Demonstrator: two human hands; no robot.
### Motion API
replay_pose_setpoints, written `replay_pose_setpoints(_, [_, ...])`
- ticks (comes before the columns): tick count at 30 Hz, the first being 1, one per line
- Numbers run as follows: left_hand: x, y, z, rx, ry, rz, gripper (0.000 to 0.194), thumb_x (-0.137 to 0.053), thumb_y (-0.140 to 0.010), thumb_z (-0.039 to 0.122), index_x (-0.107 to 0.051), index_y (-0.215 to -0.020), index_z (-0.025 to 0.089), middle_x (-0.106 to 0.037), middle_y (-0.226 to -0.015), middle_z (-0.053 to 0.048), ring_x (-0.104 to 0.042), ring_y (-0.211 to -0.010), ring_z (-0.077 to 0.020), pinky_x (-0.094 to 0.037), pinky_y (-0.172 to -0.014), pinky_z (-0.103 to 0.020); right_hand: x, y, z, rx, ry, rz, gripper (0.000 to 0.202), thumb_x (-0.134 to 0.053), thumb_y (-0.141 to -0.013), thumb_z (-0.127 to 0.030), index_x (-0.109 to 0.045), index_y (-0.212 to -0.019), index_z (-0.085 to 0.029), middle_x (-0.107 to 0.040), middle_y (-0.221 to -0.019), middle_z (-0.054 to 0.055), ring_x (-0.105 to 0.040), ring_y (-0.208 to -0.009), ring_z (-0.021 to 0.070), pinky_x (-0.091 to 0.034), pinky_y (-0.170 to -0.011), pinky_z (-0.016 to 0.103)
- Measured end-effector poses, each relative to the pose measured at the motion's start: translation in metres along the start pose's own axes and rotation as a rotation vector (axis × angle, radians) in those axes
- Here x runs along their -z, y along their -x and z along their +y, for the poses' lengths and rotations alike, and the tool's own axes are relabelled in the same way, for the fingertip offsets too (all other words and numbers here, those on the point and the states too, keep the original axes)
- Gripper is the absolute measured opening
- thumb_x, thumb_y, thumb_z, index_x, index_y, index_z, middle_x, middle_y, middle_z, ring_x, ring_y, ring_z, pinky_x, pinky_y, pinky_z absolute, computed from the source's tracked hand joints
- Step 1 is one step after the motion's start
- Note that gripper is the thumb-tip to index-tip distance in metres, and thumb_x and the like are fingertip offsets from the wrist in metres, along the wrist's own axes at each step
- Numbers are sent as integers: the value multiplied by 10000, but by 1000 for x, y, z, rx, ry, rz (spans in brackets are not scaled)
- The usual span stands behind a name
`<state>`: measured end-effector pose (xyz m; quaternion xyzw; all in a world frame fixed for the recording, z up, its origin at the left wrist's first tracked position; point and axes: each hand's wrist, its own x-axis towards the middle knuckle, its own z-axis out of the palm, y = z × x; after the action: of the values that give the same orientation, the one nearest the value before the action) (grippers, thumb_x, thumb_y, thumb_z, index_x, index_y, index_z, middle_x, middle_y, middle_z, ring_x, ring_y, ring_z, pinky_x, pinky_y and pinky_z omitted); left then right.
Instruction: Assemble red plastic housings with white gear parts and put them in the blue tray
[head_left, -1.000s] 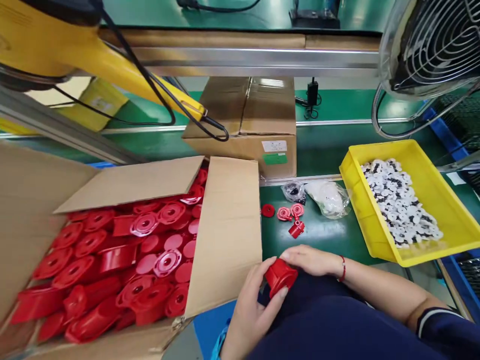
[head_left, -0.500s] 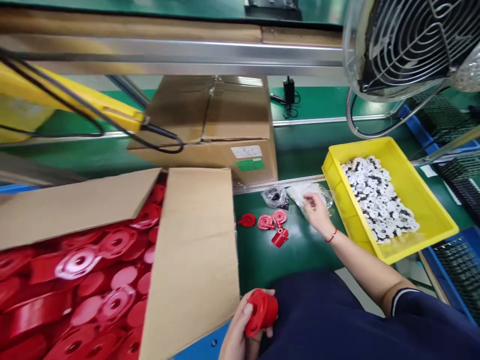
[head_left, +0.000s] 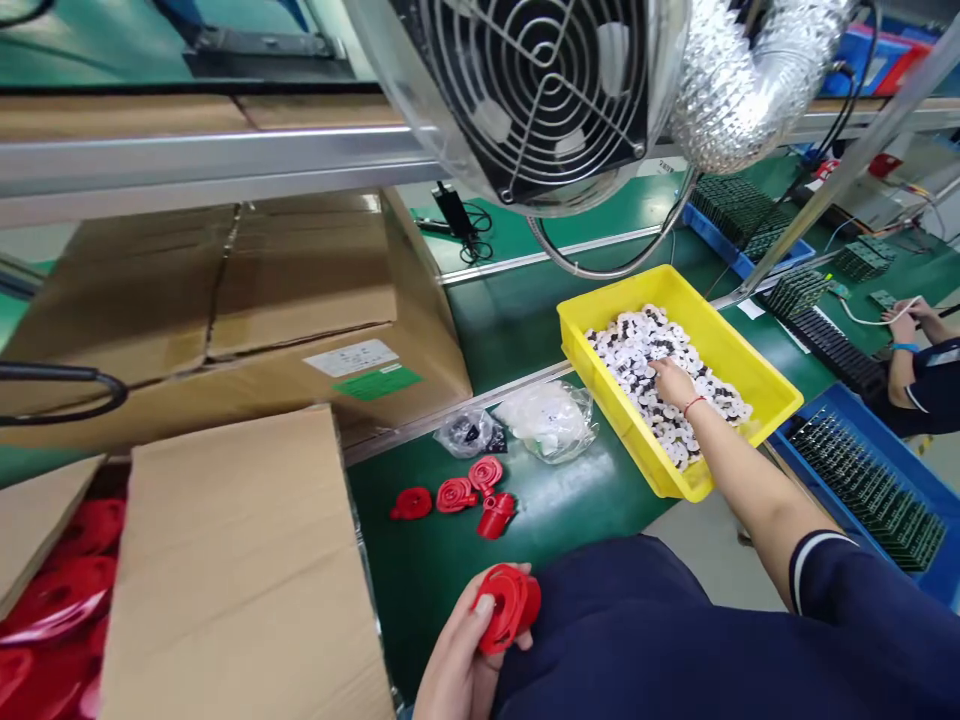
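My left hand (head_left: 469, 635) is wrapped round a red plastic cup-shaped part (head_left: 510, 608) with a flanged, ringed end, held low in front of my body. Inside the yellow bin (head_left: 720, 480), my right hand (head_left: 675, 385) reaches down onto a heap of small white discs with dark pieces (head_left: 637, 335). Its fingers are drawn together at the heap, and whatever lies between the fingertips is hidden. On the green bench (head_left: 570, 500) lie several loose red parts: a flat one (head_left: 412, 503), two spiral-faced ones, and a small cylindrical one (head_left: 496, 516).
An open carton (head_left: 247, 560) of red parts stands at left, behind it a closed carton (head_left: 307, 260). Clear plastic bags (head_left: 551, 418) lie by the bin. A fan (head_left: 551, 80) hangs overhead. Blue trays (head_left: 870, 480) of circuit boards and another person's hands (head_left: 904, 322) are at right.
My right hand has moved from above the plastic bag into the yellow bin. The view has swung right. My left hand still holds the red part.
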<state>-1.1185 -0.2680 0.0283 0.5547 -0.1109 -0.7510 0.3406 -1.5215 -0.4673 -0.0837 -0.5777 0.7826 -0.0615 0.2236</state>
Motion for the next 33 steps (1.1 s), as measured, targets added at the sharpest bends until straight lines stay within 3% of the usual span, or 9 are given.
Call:
replay_pose_setpoints(3, [-16,-5,-4,19,-17,-25,523,-685,-688,480,-549,-1057,135,-572,-1138,-84,-534,-626,-110,-459,-654,-255,-5,-13,-1,111,51,-137,395,-499,-752,-20,-597,-1121,-125,-434,-1304,114,-425,-1177,234,-328,-1018,402])
replay_pose_setpoints(8, [-37,-5,-22,16,20,12,508,-709,-664,468,-549,-1018,141,-571,-1156,-78,-543,-622,-106,-463,-637,-244,-1,-30,6,87,-16,-217,238,-530,-782,-68,-594,-1011,-56,-470,-1223,160,-504,-1070,216,-361,-986,438])
replay_pose_setpoints(13, [-46,-6,-43,17,101,138,507,-708,-655,461,-566,-1018,138,-606,-1072,-85,-531,-575,-101,-462,-587,-246,8,-21,16,-1,-357,-309,264,-422,-908,-231,-501,-1097,-64,-590,-1026,122,-601,-862,121,-494,-770,260])
replay_pose_setpoints(19, [-54,-14,-37,-59,60,88,525,-671,-722,432,-512,-1145,165,-522,-1236,-89,-534,-720,-122,-467,-605,-241,20,4,9,-15,-575,-359,282,-412,-908,-290,-496,-1091,-93,-613,-974,100,-604,-751,72,-465,-632,149])
replay_pose_setpoints(23, [-69,-15,-26,-104,5,27,479,-640,-755,431,-533,-1128,152,-520,-1223,-91,-525,-715,-119,-469,-626,-259,21,13,6,-35,-421,-360,248,-446,-877,-246,-556,-1040,-95,-608,-945,79,-554,-688,67,-433,-595,169])
replay_pose_setpoints(26, [-74,-17,-25,-105,-35,6,469,-634,-764,429,-532,-1128,152,-538,-1187,-86,-523,-704,-113,-465,-636,-255,19,15,8,-90,-178,-328,211,-545,-817,-217,-587,-968,-76,-593,-930,92,-549,-748,110,-453,-687,245])
replay_pose_setpoints(30, [-70,-22,-32,-98,-27,-42,427,-604,-798,407,-519,-1125,146,-514,-1230,-97,-531,-734,-117,-457,-628,-249,16,15,15,-139,109,-236,254,-534,-825,-178,-552,-1054,-69,-505,-1163,139,-542,-942,162,-443,-845,343])
replay_pose_setpoints(33, [-65,-23,-38,-91,4,-43,413,-608,-798,392,-518,-1115,142,-513,-1230,-103,-538,-736,-122,-449,-596,-247,15,15,17,-124,242,-246,228,-490,-853,-160,-565,-1040,-54,-525,-1146,142,-532,-1018,181,-422,-907,375])
